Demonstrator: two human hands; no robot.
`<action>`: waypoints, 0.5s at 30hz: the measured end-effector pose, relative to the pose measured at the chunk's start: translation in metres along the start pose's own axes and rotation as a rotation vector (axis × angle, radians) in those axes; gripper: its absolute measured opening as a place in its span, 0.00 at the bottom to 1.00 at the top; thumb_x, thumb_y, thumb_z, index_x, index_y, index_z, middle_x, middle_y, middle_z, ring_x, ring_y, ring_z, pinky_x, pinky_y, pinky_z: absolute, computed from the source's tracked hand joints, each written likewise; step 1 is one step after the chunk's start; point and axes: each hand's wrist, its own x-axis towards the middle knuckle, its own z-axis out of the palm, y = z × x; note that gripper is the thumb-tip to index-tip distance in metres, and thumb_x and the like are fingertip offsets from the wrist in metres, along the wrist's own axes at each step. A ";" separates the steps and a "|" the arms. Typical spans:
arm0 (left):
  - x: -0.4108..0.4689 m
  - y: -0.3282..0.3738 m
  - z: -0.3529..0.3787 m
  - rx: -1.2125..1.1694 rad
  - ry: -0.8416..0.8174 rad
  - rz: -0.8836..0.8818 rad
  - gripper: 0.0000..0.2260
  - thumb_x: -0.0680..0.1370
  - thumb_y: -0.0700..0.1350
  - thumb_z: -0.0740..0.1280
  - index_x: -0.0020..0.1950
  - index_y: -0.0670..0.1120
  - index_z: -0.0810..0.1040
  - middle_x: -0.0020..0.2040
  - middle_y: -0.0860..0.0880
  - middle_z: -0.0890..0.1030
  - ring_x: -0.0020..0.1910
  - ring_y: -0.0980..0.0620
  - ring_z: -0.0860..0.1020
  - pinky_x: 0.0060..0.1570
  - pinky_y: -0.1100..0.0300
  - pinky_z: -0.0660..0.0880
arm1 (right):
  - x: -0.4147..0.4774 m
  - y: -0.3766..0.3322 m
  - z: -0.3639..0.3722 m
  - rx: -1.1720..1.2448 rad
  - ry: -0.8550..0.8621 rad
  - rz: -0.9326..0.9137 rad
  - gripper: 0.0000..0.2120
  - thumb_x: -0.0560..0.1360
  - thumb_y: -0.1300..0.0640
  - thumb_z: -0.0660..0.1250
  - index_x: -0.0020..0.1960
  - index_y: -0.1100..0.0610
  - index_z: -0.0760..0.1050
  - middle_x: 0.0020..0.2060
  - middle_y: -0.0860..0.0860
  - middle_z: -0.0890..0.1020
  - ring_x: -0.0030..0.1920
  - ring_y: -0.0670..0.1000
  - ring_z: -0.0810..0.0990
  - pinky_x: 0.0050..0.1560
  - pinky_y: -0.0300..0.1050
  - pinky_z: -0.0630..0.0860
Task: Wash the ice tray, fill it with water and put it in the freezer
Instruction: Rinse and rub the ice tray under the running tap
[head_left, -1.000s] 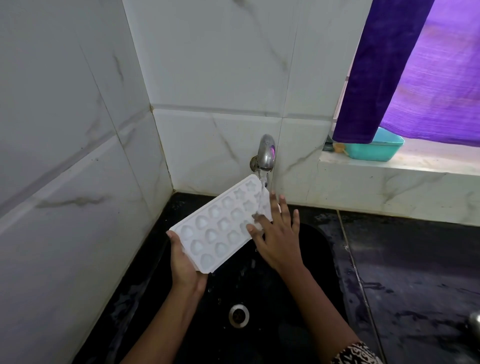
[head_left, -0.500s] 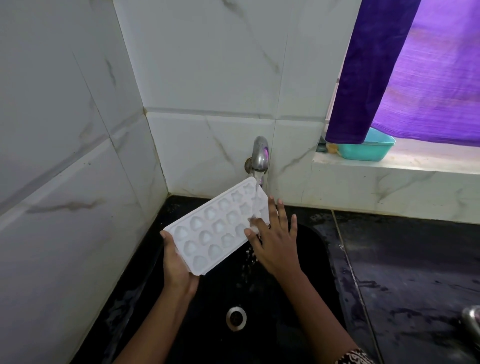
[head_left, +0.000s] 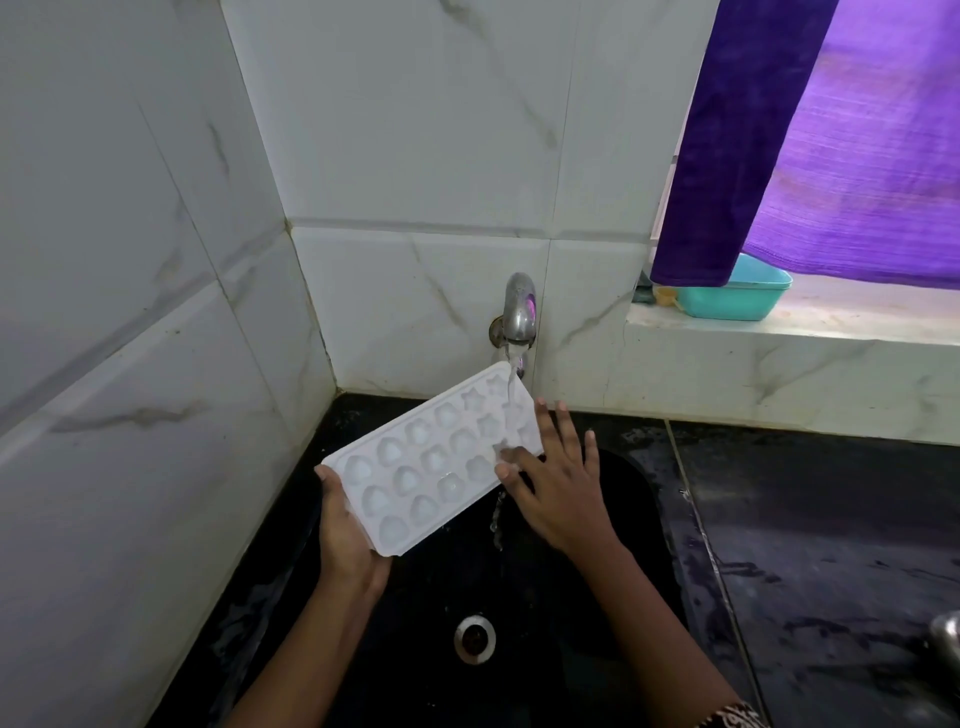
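Two hands on the ice tray (head_left: 431, 460) under the running tap (head_left: 519, 312), over the black sink (head_left: 540, 670).
From my feed, the left hand (head_left: 348, 540) grips the tray's near short end, thumb at its corner; the right hand (head_left: 558, 488) lies flat, fingers spread, pressing the far end. The tray tilts, far end raised under the stream, water dribbling off its right edge.

The ice tray (head_left: 415, 467) is held over the sink (head_left: 571, 623), under the tap (head_left: 519, 312) at 12 o'clock. A tub (head_left: 737, 301) is set at 2 o'clock.
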 end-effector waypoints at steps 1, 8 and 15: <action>-0.002 -0.002 0.001 0.006 -0.005 -0.004 0.32 0.77 0.71 0.49 0.66 0.51 0.75 0.61 0.45 0.81 0.59 0.44 0.81 0.48 0.49 0.79 | 0.001 0.000 -0.002 -0.011 0.028 0.007 0.20 0.78 0.38 0.51 0.58 0.44 0.76 0.76 0.46 0.42 0.74 0.47 0.33 0.73 0.62 0.41; -0.003 0.002 0.003 -0.032 0.006 -0.008 0.30 0.78 0.69 0.49 0.64 0.50 0.76 0.59 0.45 0.83 0.55 0.44 0.82 0.43 0.52 0.82 | -0.005 -0.007 0.005 0.025 -0.012 -0.023 0.25 0.77 0.35 0.49 0.64 0.45 0.73 0.75 0.45 0.40 0.74 0.46 0.32 0.73 0.61 0.41; -0.007 -0.009 0.005 0.001 0.018 -0.031 0.32 0.75 0.72 0.50 0.66 0.51 0.75 0.60 0.44 0.82 0.57 0.43 0.82 0.45 0.51 0.81 | -0.006 -0.017 0.000 -0.165 0.147 -0.052 0.26 0.77 0.36 0.49 0.58 0.50 0.78 0.76 0.53 0.55 0.76 0.54 0.49 0.70 0.63 0.49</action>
